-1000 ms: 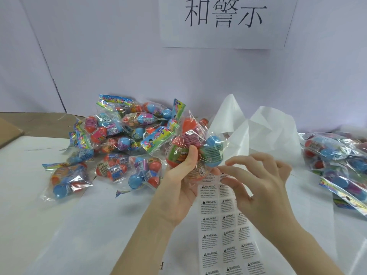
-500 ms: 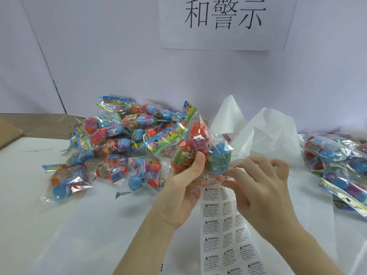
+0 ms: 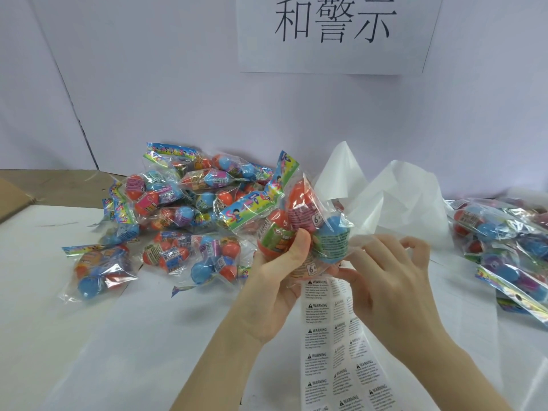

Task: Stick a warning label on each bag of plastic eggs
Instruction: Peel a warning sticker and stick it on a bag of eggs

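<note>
The left hand (image 3: pixel 277 280) grips a bag of plastic eggs (image 3: pixel 305 225) raised above the desk (image 3: pixel 44 336). The right hand (image 3: pixel 385 280), fingers loosely curled, pinches the bag's lower edge above the warning label sheet (image 3: pixel 335 345).

A pale, faintly lilac wall (image 3: pixel 148 84) fills the upper half of the view. A white paper sign (image 3: pixel 335 34) with three large black Chinese characters is fixed to it at the top centre, its upper edge cut off. A thin dark seam (image 3: pixel 74 108) slants down the wall at the left. Below, the counter (image 3: pixel 44 321) is covered in white, with soft even light and only faint shadows. At the far left a brown surface (image 3: pixel 50 182) shows behind the white cover, with a brown cardboard edge (image 3: pixel 12 197) at the frame's border.
</note>
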Tool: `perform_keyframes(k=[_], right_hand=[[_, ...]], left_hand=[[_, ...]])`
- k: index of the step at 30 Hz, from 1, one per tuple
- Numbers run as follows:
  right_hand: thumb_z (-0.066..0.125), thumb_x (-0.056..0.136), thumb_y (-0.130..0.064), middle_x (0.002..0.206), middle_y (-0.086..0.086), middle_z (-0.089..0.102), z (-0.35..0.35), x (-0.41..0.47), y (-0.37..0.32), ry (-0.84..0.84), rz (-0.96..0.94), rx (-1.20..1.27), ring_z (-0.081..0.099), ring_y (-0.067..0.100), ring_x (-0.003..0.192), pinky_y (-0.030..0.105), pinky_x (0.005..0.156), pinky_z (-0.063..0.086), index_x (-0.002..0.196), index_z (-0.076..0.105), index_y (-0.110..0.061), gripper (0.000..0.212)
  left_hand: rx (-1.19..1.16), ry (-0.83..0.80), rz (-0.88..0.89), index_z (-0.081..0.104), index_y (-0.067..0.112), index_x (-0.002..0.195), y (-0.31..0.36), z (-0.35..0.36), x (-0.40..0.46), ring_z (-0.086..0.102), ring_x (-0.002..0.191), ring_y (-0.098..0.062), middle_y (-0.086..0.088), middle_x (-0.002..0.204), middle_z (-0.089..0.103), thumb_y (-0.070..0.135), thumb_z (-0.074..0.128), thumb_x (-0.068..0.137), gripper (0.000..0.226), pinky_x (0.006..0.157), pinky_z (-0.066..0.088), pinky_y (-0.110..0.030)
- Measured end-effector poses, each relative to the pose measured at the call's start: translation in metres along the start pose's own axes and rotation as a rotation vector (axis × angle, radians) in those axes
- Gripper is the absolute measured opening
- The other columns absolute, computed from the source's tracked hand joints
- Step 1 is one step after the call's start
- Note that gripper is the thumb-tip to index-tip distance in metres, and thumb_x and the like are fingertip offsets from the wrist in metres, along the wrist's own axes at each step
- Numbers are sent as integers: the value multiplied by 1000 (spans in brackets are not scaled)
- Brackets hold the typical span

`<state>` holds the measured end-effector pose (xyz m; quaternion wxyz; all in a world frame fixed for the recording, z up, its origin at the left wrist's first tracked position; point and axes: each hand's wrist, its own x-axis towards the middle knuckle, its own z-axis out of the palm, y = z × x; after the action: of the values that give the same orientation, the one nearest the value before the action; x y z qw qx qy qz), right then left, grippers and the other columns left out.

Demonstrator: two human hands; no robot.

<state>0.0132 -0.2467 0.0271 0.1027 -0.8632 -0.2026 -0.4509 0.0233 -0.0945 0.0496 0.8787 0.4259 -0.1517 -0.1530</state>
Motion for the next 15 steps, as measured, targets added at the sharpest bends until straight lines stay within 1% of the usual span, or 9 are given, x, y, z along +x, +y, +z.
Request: perform_keyframes(k=[4,7,9,11,15], right_hand=[[66,69,-4,85,-2,66,-1,0,0,-35,3,-5,47,16,83,34,74,24,91,44,-24,37],[65,65,0,88,-1,65,-1,-1,0,-67,1,-9,46,16,85,34,74,25,93,44,-23,42],[70,63,6,91,0,64,0,-1,0,-87,2,-9,45,17,86,35,74,25,94,44,-21,49],[78,57,9,92,2,64,1,-1,1,-102,9,-8,45,18,86,35,74,25,95,44,-20,58],[78,59,9,93,4,65,2,-1,1,-97,25,26,45,19,87,35,75,25,97,45,-20,58]], left_hand=[[-5,-10,7,76,15,84,-1,-1,0,68,63,-18,-8,78,71,42,91,43,52,59,54,-25],[9,-23,11,75,15,84,-2,-2,0,67,64,-17,-7,76,71,43,90,44,50,60,54,-25],[23,-34,16,75,17,83,-1,-2,0,68,64,-16,-6,75,71,44,89,46,48,62,54,-24],[39,-46,25,76,19,82,-1,-2,0,68,64,-15,-4,76,72,45,89,46,46,63,54,-23],[45,-61,47,77,24,82,-2,-2,0,69,64,-14,-2,78,73,45,89,46,44,64,55,-22]])
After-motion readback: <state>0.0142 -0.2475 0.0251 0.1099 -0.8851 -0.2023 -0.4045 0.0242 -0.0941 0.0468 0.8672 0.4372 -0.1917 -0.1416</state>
